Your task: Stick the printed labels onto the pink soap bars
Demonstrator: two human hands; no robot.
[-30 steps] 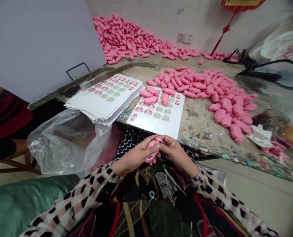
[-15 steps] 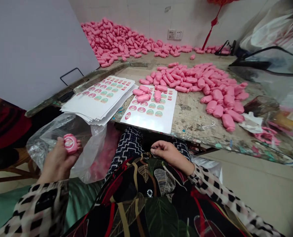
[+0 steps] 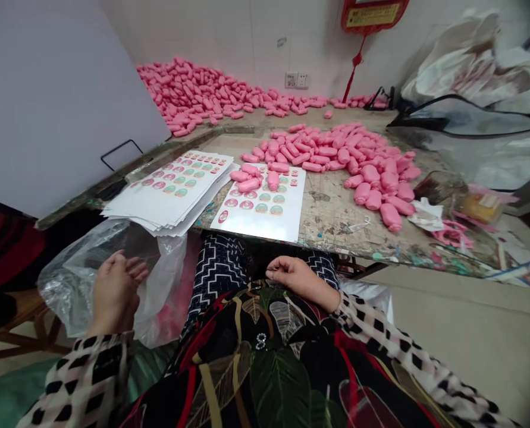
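Note:
My left hand (image 3: 116,291) is over the mouth of a clear plastic bag (image 3: 84,261) at the left. It is turned palm away, its fingers loosely bent and apart, with no bottle showing in it. Pink shapes show blurred through the bag's wall. My right hand (image 3: 298,279) rests at my lap, just below the table edge, with thumb and fingers pinched together; anything between them is too small to make out. In front of it lies a sticker sheet (image 3: 269,229) with round pink and green labels. Several small pink bottles (image 3: 248,185) lie on its upper part.
A stack of sticker sheets (image 3: 144,215) lies left of the single sheet. A heap of pink bottles (image 3: 363,160) covers the middle right, and a larger pile (image 3: 188,89) lies along the wall. A grey-white panel (image 3: 68,101) stands at left. Plastic bags (image 3: 465,71) fill the right back.
The pink labelled bottle in my left hand is gone from view, and that hand has turned over above the bag. My right hand stays pinched at my lap. The camera view has shifted.

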